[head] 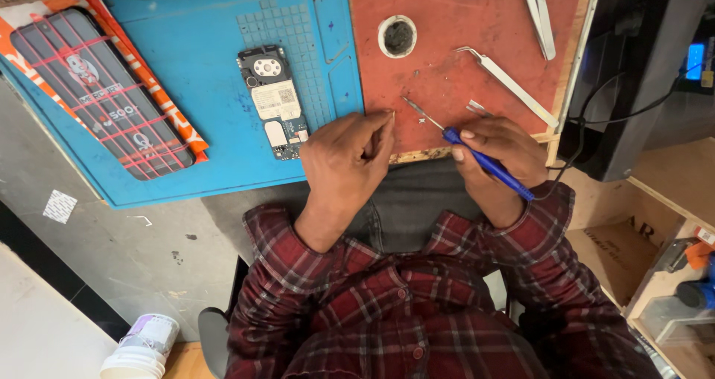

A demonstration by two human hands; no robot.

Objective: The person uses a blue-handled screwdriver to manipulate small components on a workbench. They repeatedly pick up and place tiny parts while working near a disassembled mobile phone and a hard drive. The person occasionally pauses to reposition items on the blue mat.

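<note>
diagonally, blue screwdriver (477, 154) in right hand (500, 152), tip up-left toward left hand (350, 159).

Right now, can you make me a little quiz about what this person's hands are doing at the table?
1. True or false: the right hand holds a blue-handled screwdriver.
2. What lies on the blue mat? A) a phone circuit board B) a hammer C) a cup
3. Fill in: the left hand pinches its fingertips at the edge of the ___ board.

Key:
1. True; its metal tip points at the red board.
2. A, the phone circuit board.
3. Red; what the fingers pinch is too small to tell.
</note>
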